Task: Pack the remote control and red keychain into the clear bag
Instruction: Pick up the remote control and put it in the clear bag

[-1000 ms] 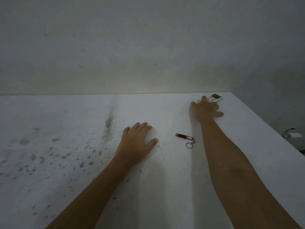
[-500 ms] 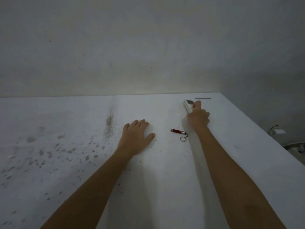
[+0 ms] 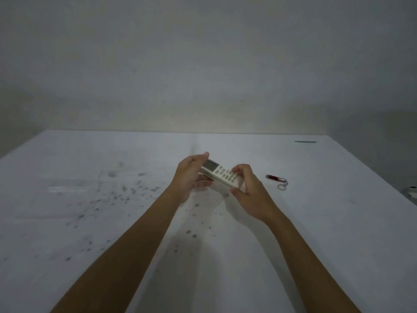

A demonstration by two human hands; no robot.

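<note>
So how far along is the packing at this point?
Early on. Done: nothing is packed. In hand: the remote is held above the table between the left hand and right hand. Left: the keychain lies on the table to the right, untouched. I can't clearly make out a bag.

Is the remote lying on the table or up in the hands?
Up in the hands. The remote is held above the table, left hand at its screen end, right hand at its button end.
</note>
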